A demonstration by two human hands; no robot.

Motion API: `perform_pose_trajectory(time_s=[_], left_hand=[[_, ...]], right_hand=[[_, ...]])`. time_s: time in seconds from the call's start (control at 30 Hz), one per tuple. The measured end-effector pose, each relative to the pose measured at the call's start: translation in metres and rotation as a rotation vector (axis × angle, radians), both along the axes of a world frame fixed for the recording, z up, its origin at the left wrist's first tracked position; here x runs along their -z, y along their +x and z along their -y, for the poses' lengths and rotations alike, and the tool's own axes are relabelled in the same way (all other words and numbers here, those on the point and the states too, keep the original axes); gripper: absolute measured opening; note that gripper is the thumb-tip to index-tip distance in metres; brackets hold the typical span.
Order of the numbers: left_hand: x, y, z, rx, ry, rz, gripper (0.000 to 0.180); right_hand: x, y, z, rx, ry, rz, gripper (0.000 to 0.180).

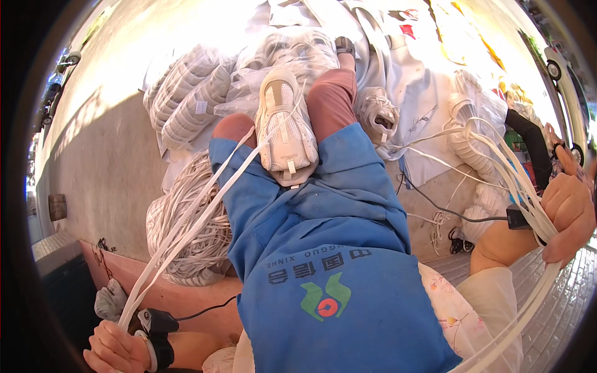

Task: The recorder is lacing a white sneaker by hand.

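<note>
A white mesh sneaker (285, 127) rests sole-down on the person's lap, on the blue apron (329, 261), between the two knees, toe pointing away from the body. White flat laces (205, 199) run from the sneaker in two directions: one bundle slants down to the left of the sneaker into the left hand (115, 348), another sweeps in long loops to the right of it into the right hand (569, 214).

The main risk, as it appears, is the sneaker itself: nothing clamps it, so a hard pull from either side could tip it or drag it off the apron toward the floor. The many loose strands to the right of the sneaker also cross each other and a black cable (448, 211), so they could snarl or catch on it. A second sneaker (379, 118) lies just to the right of the first, near enough for a sweeping loop to hook it.

The left hand sits low, far below and left of the sneaker, fist closed around its lace bundle, a black wrist strap behind it; the strands look taut. The right hand is raised well to the right of the sneaker, forearm angled upward, fingers curled tight around a thick sheaf of laces that trails down past the wrist. A heap of white lacing (186, 242) lies on the floor left of the sneaker.
</note>
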State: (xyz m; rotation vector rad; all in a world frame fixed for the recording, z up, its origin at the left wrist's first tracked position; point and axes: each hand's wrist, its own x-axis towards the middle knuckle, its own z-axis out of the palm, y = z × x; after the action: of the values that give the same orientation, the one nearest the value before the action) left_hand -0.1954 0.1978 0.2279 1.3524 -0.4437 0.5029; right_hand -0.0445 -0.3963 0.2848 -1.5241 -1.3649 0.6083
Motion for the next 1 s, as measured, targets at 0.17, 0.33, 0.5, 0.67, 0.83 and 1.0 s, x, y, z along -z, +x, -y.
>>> perform_pose_trajectory(time_s=[0.17, 0.33, 0.5, 0.67, 0.83, 1.0], left_hand=[[-0.03, -0.023, -0.036, 0.361, 0.296, -0.16, 0.05], [-0.001, -0.077, -0.047, -0.85, 0.472, -0.466, 0.015], [0.064, -0.002, 0.023, -0.242, 1.046, -0.887, 0.034], [0.105, 0.082, 0.11, 0.09, 0.417, -0.788, 0.038], [0.113, 0.133, 0.205, 0.379, 0.287, -0.544, 0.049], [0.12, 0.13, 0.212, 0.42, 0.077, -0.612, 0.048]], right_hand=[[0.008, -0.003, -0.001, 0.323, -0.334, 0.223, 0.016], [0.087, -0.002, -0.006, 0.76, -0.618, -0.132, 0.017], [0.106, 0.018, -0.038, 1.129, -0.362, -0.55, 0.026], [0.128, 0.026, -0.097, 0.854, 0.09, -1.027, 0.024], [0.134, 0.021, -0.161, 0.559, 0.033, -1.137, 0.026], [0.155, 0.021, -0.195, 0.477, 0.047, -1.217, 0.028]])
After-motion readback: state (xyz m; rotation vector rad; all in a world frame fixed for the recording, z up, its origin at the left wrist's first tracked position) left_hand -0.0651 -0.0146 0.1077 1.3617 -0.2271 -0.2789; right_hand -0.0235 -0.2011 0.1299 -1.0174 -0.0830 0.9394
